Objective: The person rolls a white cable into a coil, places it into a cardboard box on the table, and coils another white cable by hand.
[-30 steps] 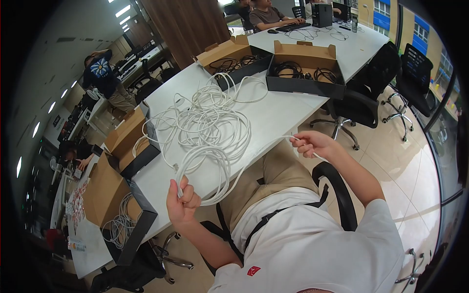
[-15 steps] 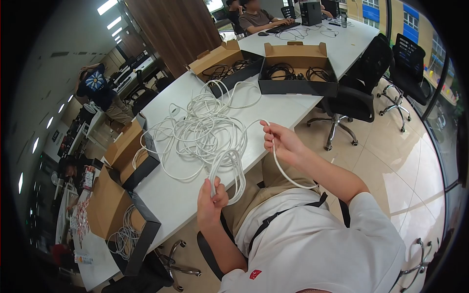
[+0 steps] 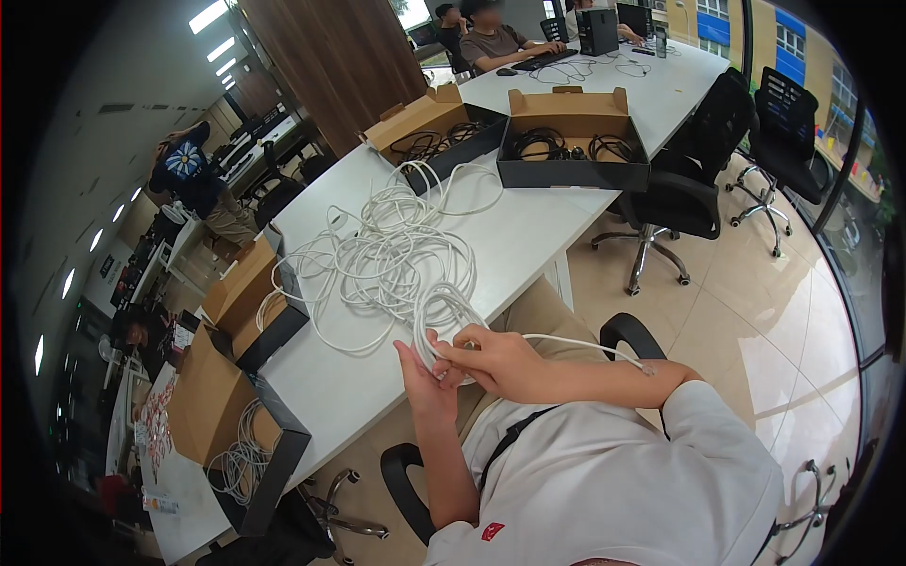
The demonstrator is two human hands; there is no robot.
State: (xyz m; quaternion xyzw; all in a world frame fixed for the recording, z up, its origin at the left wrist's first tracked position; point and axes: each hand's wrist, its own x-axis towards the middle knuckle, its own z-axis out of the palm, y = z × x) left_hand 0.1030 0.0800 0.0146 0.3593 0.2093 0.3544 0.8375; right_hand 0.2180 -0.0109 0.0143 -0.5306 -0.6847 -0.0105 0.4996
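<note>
Loops of white cable (image 3: 442, 307) hang over the table's near edge, gripped at their lower end by my left hand (image 3: 432, 379), its thumb pointing up. Against them is my right hand (image 3: 495, 361), fingers closed on the cable beside my left fingers. From my right hand a loose length of cable (image 3: 585, 343) runs over my forearm and ends in a clear plug. A large tangle of white cable (image 3: 387, 236) lies on the table just beyond the loops.
Two open boxes with black cables (image 3: 574, 170) (image 3: 444, 141) stand at the far side. Two more boxes (image 3: 274, 321) (image 3: 274, 472) stand on the left, holding pale cables. Office chairs (image 3: 675, 179) are on the right. People (image 3: 495, 47) sit at the far table; another person (image 3: 193, 174) stands behind.
My right hand has come down and left to meet my left hand at the loops, bringing the cable with it. Its loose end now lies over my right forearm.
</note>
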